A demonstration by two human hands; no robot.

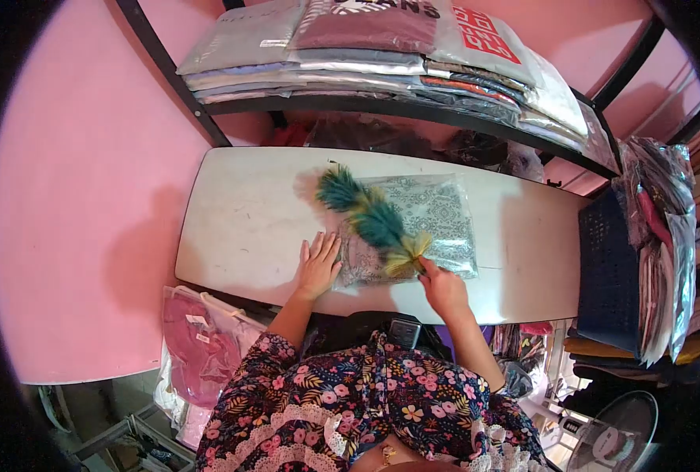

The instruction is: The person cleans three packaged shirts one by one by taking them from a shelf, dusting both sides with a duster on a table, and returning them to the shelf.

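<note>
A green and yellow feather duster [375,222] lies slantwise over a clear plastic package [444,208] that holds folded patterned grey cloth. My right hand [444,291] is closed round the duster's handle near the package's lower right. Flat on the white table [243,212], just left of the package, rests my left hand [320,266] with its fingers stretched out; its fingertips are close to the package's left edge. The duster hides part of the package's middle and upper left.
Above the table's far side, a black-framed shelf [326,104] carries stacks of bagged folded clothes [365,31]. A dark blue basket [608,267] full of packaged garments stands at the right end. Bagged pink clothing [200,334] hangs below the front left edge. A fan [617,433] is at lower right.
</note>
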